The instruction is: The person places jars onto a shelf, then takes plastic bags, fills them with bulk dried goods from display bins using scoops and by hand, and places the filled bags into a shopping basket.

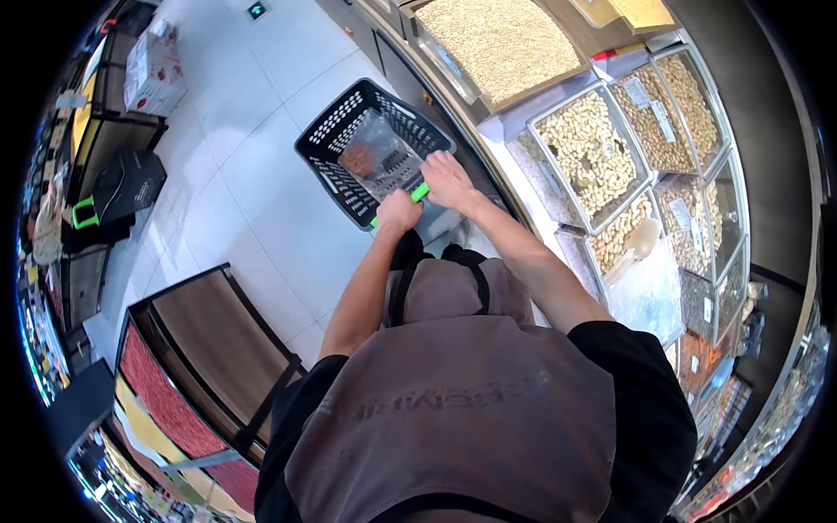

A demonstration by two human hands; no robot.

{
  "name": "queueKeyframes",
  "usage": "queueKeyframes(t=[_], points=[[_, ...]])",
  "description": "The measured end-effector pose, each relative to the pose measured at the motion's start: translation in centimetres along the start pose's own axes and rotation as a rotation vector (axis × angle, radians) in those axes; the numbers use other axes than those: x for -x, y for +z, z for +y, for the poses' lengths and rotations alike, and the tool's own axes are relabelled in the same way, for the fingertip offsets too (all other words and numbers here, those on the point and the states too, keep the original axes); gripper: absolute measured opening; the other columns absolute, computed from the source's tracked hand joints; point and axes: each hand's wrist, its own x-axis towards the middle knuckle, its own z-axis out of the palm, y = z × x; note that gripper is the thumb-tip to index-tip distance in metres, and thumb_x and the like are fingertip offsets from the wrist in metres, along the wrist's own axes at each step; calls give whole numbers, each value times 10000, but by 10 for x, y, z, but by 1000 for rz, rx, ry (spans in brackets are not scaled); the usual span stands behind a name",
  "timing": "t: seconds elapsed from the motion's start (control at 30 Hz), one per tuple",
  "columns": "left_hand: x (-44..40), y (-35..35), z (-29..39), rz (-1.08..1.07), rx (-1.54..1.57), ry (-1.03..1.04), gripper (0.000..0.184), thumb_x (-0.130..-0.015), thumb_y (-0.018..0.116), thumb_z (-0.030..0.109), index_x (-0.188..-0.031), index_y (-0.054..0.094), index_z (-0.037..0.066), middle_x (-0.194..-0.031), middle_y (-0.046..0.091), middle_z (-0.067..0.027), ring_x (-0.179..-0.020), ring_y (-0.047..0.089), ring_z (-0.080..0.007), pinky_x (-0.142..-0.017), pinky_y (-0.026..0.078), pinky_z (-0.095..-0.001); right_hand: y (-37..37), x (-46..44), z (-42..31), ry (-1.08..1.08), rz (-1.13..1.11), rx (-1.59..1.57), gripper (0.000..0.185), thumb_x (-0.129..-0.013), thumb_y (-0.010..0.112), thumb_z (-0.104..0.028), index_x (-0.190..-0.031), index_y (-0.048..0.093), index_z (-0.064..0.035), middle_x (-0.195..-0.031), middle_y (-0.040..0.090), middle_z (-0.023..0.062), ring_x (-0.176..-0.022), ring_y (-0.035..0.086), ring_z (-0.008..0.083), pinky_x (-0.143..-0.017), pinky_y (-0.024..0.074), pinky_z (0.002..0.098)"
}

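My left hand (399,212) and my right hand (448,180) are both closed around the green handle (419,192) of a black shopping basket (326,131). The basket hangs or stands in front of my legs, over the tiled floor; I cannot tell whether its base touches the ground. Inside it lies a clear plastic bag (384,144) with something reddish-brown at one end. Both arms reach forward past the brown apron (471,392) that I wear.
To my right runs a counter with bins of peanuts (586,144), a scoop (643,240) and plastic bags (649,292). A wooden display stand (218,331) is at my left. Farther off are a white box (153,71) and a black basket with a green handle (126,187). Pale tiles (253,174) lie between.
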Motion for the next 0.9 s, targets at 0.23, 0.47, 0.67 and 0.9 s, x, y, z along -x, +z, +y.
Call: queueKeyframes(t=[0.23,0.47,0.67,0.9], points=[[-82,-5,18,-8,185,36,437,-806,681,362,-1041,719,-5,-1066,687,-278,-1034,664,-422,-903,524,-480,34,3,-29,564,508,-593,829,-796,662,-133,-1467,231,96,-1417,420,323,-1359,370,462,-1107,366,466],[-138,-13,67,-349,1121,70,506,-1033,336,564,-1028,501,86,-743,476,-20,-619,480,-147,-594,472,-320,29,-30,-32,850,343,-1025,539,-877,585,-115,-1346,403,79,-1110,649,306,-1051,634,448,-945,493,490],[-173,-6,100,-366,1327,170,476,-1086,226,429,-1057,438,3,-772,574,-122,-639,590,-216,-624,538,-348,14,-17,-5,1016,489,-916,349,-892,509,-64,-1206,495,88,-1054,628,360,-1019,606,505,-895,478,564],[-194,-19,139,-209,1237,125,590,-1072,163,480,-1411,246,5,-961,674,-241,-769,685,-286,-707,554,-355,54,98,-21,1042,720,-901,328,-886,609,-179,-1122,566,44,-1109,652,268,-1057,636,427,-922,509,438]])
